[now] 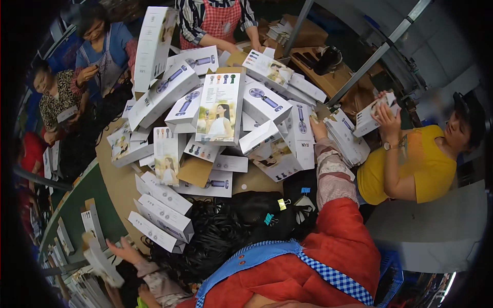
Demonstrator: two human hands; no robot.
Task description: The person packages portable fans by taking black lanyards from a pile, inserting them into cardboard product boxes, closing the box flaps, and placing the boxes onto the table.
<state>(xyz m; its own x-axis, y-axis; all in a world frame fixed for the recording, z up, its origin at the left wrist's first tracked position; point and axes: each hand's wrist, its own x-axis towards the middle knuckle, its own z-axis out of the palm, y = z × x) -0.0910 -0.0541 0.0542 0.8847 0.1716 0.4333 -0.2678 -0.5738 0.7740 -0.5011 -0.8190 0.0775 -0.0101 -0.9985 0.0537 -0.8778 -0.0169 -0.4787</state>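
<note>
A large heap of white fan boxes (220, 105), printed with blue hand fans and a figure in white, covers the table in front of me. My right hand (319, 129) stretches to the right side of the heap, its fingers closed at the edge of an upright fan box (302, 134); part of the grip is hidden. Low on the left, my left hand (126, 251) has its fingers spread, with nothing in them. Just beyond its fingertips, a motion-blurred white box (101, 262) tilts over the green conveyor belt (105, 197).
Black straps (213, 226) lie heaped before me beside colored binder clips (283, 204). Several boxes stand on the belt at left. At right, a person in yellow (411, 164) holds a box; another in a red checked apron (221, 20) works across the table. A metal post (377, 54) slants at right.
</note>
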